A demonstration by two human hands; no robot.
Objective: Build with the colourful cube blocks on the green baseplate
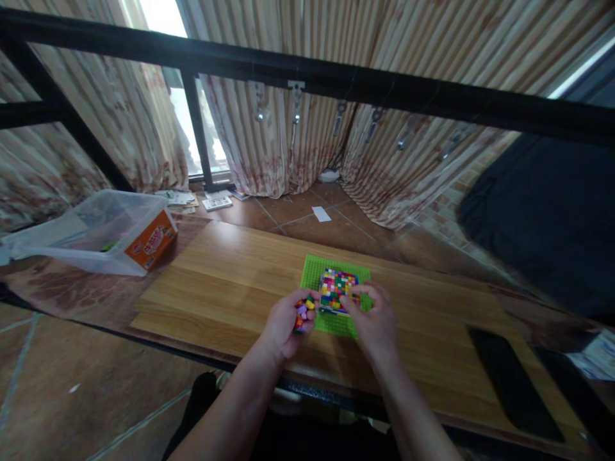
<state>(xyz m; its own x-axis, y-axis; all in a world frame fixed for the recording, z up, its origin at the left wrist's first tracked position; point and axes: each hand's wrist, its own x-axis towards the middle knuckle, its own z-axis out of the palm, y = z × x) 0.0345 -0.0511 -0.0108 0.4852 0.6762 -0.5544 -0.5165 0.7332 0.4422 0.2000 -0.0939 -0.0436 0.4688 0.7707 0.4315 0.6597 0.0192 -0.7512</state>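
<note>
Cupped in my left hand (286, 323) is a handful of small loose toy bricks (302, 315) in purple, yellow, orange, red and green. A green baseplate (312, 266) lies on the wooden board, and on it stands a block of multicoloured toy bricks (336, 282). My right hand (377, 314) reaches over the block's right side with thumb and forefinger brought close together at its top. Whatever is between those fingertips is too small to tell from the bricks below. The left fingertips are close beside the block's left edge.
A wooden board (230, 269) covers much of the table. At the left is a clear plastic bin (110, 224) with an orange label and something green inside. A black flat object (514, 384) lies at the right. Behind runs a black metal rail (336, 80) with hanging clips.
</note>
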